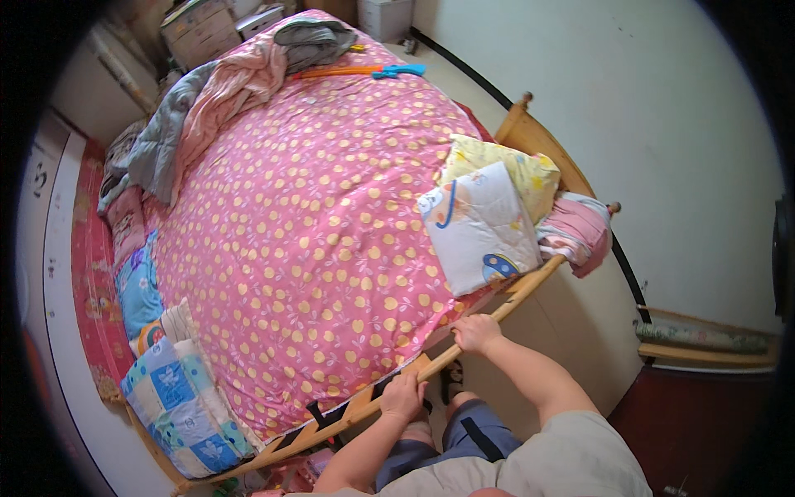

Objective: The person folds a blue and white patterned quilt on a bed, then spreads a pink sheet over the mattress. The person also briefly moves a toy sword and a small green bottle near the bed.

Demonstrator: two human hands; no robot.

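Observation:
My left hand (402, 396) is closed around a wooden bed rail (348, 417) along the near side of the bed. Farther right, my right hand (477, 333) grips the same rail. Beyond the rail spreads a pink bed sheet (298, 236) printed with yellow apples. A folded white quilt (478, 233) with a cartoon print lies near my right hand, over a yellow patterned pillow (506, 164). Pink and grey cloth (577, 227) hangs over the bed's corner. To the left rests a folded blue-and-white patchwork quilt (180, 404).
Rumpled pink and grey blankets (230, 105) lie at the far left of the bed, near an orange and blue toy (372, 71). A drawer cabinet (202, 37) stands behind. At right is a dark red surface (677, 428). Pink items (298, 475) sit below the rail.

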